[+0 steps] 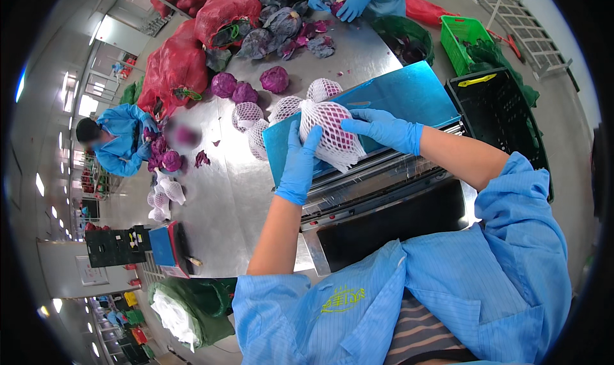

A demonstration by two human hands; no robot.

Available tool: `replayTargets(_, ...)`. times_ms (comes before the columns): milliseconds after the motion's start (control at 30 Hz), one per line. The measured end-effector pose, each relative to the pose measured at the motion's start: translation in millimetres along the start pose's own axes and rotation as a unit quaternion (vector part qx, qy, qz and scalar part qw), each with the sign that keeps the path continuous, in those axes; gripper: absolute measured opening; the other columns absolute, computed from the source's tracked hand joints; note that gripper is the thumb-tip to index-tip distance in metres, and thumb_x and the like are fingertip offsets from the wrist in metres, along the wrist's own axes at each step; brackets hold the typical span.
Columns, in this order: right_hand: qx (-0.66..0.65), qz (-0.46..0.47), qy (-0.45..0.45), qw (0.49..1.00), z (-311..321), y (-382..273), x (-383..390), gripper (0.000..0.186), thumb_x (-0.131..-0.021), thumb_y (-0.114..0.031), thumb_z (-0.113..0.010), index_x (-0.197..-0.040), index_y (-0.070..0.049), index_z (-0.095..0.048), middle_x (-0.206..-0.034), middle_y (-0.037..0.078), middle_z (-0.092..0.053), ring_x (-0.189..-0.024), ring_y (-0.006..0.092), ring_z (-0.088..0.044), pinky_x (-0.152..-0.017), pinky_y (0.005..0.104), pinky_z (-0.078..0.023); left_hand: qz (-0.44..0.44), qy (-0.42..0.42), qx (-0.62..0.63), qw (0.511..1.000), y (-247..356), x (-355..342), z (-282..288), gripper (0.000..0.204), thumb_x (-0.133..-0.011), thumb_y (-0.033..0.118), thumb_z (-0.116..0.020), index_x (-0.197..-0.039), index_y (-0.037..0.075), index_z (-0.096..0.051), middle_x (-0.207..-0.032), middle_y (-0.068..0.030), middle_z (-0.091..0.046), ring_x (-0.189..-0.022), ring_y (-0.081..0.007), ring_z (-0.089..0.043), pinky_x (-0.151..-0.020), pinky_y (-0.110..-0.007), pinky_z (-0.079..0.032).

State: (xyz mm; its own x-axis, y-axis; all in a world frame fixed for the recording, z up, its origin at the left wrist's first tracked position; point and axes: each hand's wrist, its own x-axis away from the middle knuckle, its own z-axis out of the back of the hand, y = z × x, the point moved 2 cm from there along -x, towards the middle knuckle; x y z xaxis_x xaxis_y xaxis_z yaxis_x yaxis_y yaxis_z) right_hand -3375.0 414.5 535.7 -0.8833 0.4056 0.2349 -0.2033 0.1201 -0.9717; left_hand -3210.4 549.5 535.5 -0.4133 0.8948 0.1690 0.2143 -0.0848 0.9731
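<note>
Between my two blue-gloved hands is a red cabbage in a white foam net sleeve (331, 131). My left hand (299, 165) supports its near left side, thumb and fingers against the net. From the right, my right hand (388, 132) presses its fingertips to the upper right of the net. The net's loose end hangs toward me. Under the cabbage lies the shiny blue top (404, 101) of a machine with a dark front panel (393, 227). Several other netted cabbages, one of them at the left (246, 115), rest just beyond the blue top.
Bare red cabbages (275, 79) and loose outer leaves (281, 26) lie farther along the steel table (220, 202). Red mesh sacks (176, 67) stand at its far side. Co-workers handle cabbages at the left (121, 138) and far end (355, 0). A black crate (502, 119) is at my right.
</note>
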Motion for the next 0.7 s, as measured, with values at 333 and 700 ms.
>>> replayTargets(333,0.122,0.0,-0.071,0.99,10.9,-25.0,8.5,0.079,-0.09,-0.05,-0.063,-0.147,-0.001,-0.036,-0.143,0.02,-0.046,-0.132,0.0271,-0.045,-0.111,0.0362,-0.034,-0.017,0.008,-0.053,0.998,9.7,-15.0,21.7,0.081,-0.092,0.028,-0.067,-0.151,-0.002,-0.022,-0.138,-0.0184,-0.049,-0.125,-0.0194,-0.048,-0.106,-0.031,-0.038)
replayTargets(700,0.735,0.273,-0.192,0.591,100.8,-11.6,115.0,0.066,-0.077,-0.018,-0.069,-0.138,-0.032,-0.049,-0.115,0.007,-0.058,-0.09,0.0214,-0.059,-0.072,0.035,-0.047,-0.277,-0.313,-0.741,0.526,22.4,74.1,66.2,0.071,-0.072,0.008,-0.068,-0.14,0.016,-0.05,-0.12,-0.0043,-0.055,-0.093,-0.0206,-0.058,-0.078,-0.034,-0.049)
